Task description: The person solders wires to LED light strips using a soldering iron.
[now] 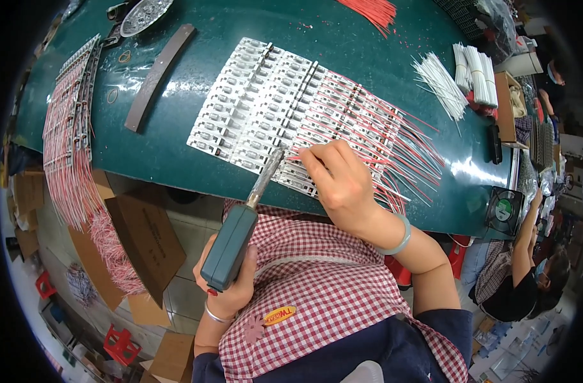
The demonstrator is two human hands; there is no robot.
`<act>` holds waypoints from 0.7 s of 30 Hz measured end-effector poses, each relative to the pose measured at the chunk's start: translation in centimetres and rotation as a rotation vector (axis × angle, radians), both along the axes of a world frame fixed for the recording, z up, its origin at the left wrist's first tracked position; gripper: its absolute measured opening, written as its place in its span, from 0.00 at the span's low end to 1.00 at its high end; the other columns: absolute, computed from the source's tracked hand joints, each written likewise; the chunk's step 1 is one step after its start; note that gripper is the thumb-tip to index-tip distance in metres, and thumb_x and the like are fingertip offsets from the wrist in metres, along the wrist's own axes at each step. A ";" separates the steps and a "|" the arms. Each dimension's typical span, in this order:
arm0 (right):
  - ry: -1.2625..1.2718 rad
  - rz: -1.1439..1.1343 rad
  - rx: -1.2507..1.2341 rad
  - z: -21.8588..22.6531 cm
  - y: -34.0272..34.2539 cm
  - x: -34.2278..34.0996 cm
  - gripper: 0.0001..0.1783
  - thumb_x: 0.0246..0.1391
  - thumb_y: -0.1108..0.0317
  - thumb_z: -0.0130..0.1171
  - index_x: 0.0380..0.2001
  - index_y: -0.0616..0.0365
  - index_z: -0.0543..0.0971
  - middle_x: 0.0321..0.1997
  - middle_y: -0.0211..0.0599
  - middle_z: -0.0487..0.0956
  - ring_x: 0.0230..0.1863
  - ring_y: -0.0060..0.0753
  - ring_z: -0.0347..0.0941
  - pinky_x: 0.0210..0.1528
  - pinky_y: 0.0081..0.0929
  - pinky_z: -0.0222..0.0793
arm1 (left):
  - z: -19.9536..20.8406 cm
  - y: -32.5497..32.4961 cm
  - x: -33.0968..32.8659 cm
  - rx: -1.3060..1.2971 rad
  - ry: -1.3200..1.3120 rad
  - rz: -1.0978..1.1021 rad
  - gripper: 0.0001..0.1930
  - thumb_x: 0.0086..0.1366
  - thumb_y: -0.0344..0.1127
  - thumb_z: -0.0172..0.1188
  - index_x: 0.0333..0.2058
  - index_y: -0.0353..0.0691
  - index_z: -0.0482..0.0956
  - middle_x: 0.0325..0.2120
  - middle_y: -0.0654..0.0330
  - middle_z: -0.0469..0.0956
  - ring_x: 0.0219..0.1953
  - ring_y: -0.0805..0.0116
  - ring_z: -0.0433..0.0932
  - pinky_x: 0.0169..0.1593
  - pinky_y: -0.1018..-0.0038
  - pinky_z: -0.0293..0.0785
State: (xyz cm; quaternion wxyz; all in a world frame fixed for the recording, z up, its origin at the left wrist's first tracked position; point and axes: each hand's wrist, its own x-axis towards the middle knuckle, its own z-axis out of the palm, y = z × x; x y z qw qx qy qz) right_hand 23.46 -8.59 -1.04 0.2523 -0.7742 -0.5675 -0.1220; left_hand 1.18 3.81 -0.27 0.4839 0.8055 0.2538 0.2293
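Observation:
My left hand (238, 292) is wrapped round a dark green soldering gun (230, 246). Its metal tip (272, 167) points up and away, touching or just above a panel of small white circuit boards (237, 105). Close to that tip, my right hand (343, 186) is closed in a pinch on a thin red wire (294, 157), its end at the panel. Rows of red and white wires (400, 163) cover the panel's right part and trail off its right edge. The left columns carry small parts but no wires.
Left on the green table (195, 169) hangs a wired panel (71, 108) above a cardboard box (144, 236). A brown bar (158, 80) lies beyond it. White wire bundles (476, 75), red wires (371, 11) and a small fan (504, 209) sit rightward. A co-worker (524, 287) is at right.

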 end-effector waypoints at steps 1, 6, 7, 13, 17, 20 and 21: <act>-0.006 -0.002 -0.001 -0.1 0.1 0.0 0.18 0.43 0.77 0.62 0.40 0.72 0.81 0.36 0.40 0.77 0.36 0.37 0.72 0.33 0.29 0.72 | 0.0 0.1 0.2 0.000 -0.001 -0.001 0.13 0.56 0.24 0.69 0.41 0.27 0.82 0.34 0.50 0.82 0.31 0.62 0.83 0.35 0.74 0.78; -0.017 -0.011 -0.010 -0.2 0.3 0.0 0.16 0.44 0.77 0.62 0.40 0.71 0.81 0.35 0.39 0.76 0.36 0.36 0.71 0.34 0.28 0.71 | -0.2 0.1 0.7 -0.009 0.051 -0.027 0.13 0.55 0.24 0.69 0.40 0.28 0.83 0.35 0.49 0.83 0.34 0.59 0.85 0.38 0.72 0.79; -0.015 -0.011 -0.012 -0.2 0.3 0.0 0.16 0.45 0.77 0.62 0.39 0.71 0.81 0.34 0.39 0.76 0.36 0.36 0.71 0.33 0.28 0.71 | -0.2 0.1 0.8 -0.009 0.051 -0.028 0.13 0.55 0.24 0.69 0.40 0.28 0.83 0.35 0.49 0.83 0.34 0.59 0.85 0.38 0.72 0.79; -0.011 -0.011 -0.015 -0.1 0.3 0.0 0.15 0.45 0.76 0.62 0.39 0.71 0.81 0.33 0.39 0.75 0.35 0.36 0.70 0.33 0.28 0.71 | 0.1 0.2 1.2 0.019 0.056 -0.041 0.12 0.55 0.23 0.69 0.40 0.28 0.82 0.34 0.50 0.82 0.32 0.58 0.84 0.37 0.71 0.79; -0.023 -0.012 -0.014 -0.2 0.3 0.0 0.15 0.45 0.76 0.62 0.39 0.72 0.81 0.34 0.39 0.75 0.36 0.36 0.70 0.33 0.28 0.71 | 0.0 0.2 1.0 0.025 0.027 -0.050 0.12 0.55 0.23 0.69 0.39 0.28 0.82 0.32 0.51 0.81 0.30 0.60 0.82 0.34 0.72 0.77; -0.016 -0.014 -0.019 -0.1 0.3 0.0 0.16 0.44 0.76 0.62 0.39 0.72 0.81 0.34 0.39 0.75 0.36 0.36 0.70 0.33 0.28 0.71 | -0.2 0.0 0.7 0.005 -0.012 -0.026 0.12 0.55 0.22 0.68 0.39 0.28 0.82 0.32 0.52 0.81 0.29 0.61 0.82 0.33 0.73 0.77; -0.020 -0.015 -0.022 -0.2 0.3 0.0 0.16 0.44 0.76 0.62 0.39 0.72 0.81 0.34 0.39 0.75 0.36 0.36 0.70 0.33 0.28 0.71 | -0.3 0.0 0.6 0.001 -0.032 -0.011 0.12 0.56 0.22 0.68 0.40 0.28 0.82 0.33 0.52 0.81 0.30 0.62 0.82 0.33 0.74 0.77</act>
